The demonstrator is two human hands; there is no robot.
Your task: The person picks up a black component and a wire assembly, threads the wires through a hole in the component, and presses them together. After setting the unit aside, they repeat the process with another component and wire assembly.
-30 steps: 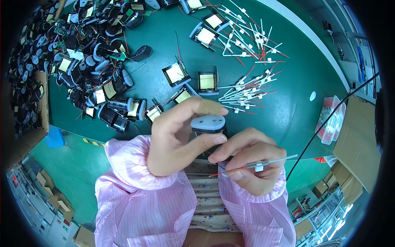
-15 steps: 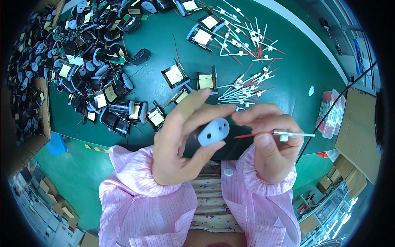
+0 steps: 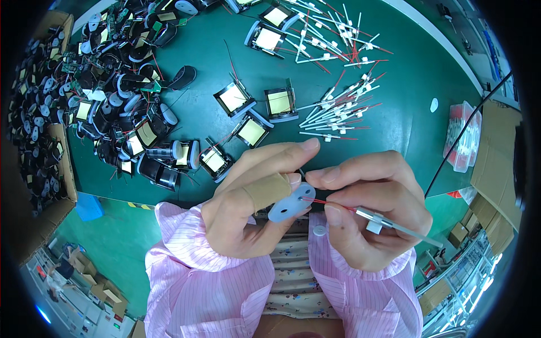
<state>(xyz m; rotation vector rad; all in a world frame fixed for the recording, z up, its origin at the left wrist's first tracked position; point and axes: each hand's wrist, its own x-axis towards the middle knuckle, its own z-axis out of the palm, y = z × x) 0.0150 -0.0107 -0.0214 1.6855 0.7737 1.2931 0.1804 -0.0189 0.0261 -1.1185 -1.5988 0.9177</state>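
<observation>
Green tabletop (image 3: 406, 135), green floor (image 3: 127, 228), metal shelving (image 3: 472, 281)

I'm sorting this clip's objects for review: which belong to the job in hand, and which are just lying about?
Seemingly part of the job:
grey-ended piece, in the left hand
rod with red wire, in the right hand
similar rods on the table
black pieces with pale squares

Seemingly just lying about:
blue object on the floor
cardboard at right
small white oval
</observation>
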